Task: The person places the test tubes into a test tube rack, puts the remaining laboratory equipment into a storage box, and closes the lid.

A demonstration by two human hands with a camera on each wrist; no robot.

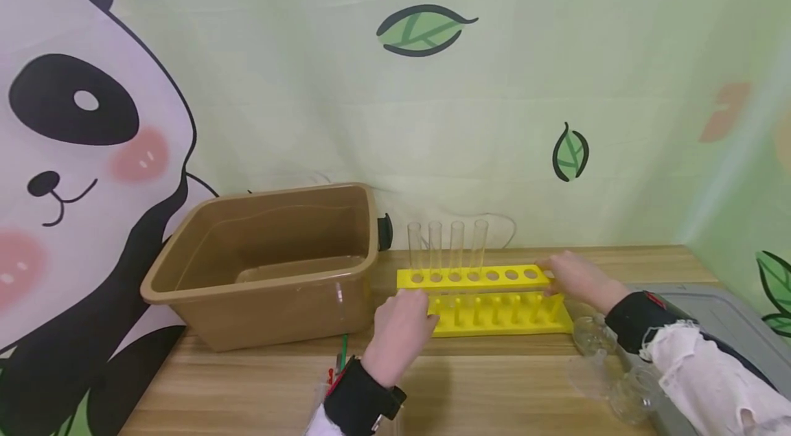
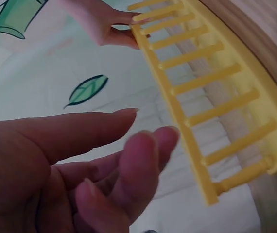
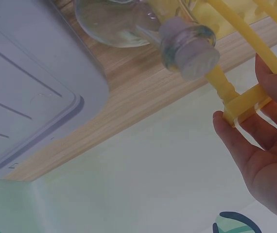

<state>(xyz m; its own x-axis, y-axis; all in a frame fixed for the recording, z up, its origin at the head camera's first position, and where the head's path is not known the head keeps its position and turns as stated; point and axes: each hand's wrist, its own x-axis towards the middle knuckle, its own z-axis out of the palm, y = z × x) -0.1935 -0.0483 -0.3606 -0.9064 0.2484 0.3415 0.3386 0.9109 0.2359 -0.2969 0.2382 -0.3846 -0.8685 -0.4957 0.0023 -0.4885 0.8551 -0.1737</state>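
Note:
A yellow test tube rack [image 1: 503, 327] stands on the wooden table, with several clear glass test tubes [image 1: 456, 244] upright in its left holes. My right hand [image 1: 577, 278] grips the right end of the rack's top bar; in the right wrist view, thumb and fingers [image 3: 231, 133] are around that bar. Near the rack's left end is my left hand [image 1: 398, 333]. The left wrist view shows its fingers [image 2: 138, 160] loosely bent, holding nothing, with a gap to the rack [image 2: 201, 116].
A brown plastic tub [image 1: 259, 323] stands left of the rack. On the right lie clear glass flasks [image 1: 633, 391], one with a stopper [image 3: 194, 58], beside a grey plastic lid or box [image 1: 711, 305]. Thin green and red sticks [image 1: 343, 353] show by my left wrist. A printed curtain hangs behind.

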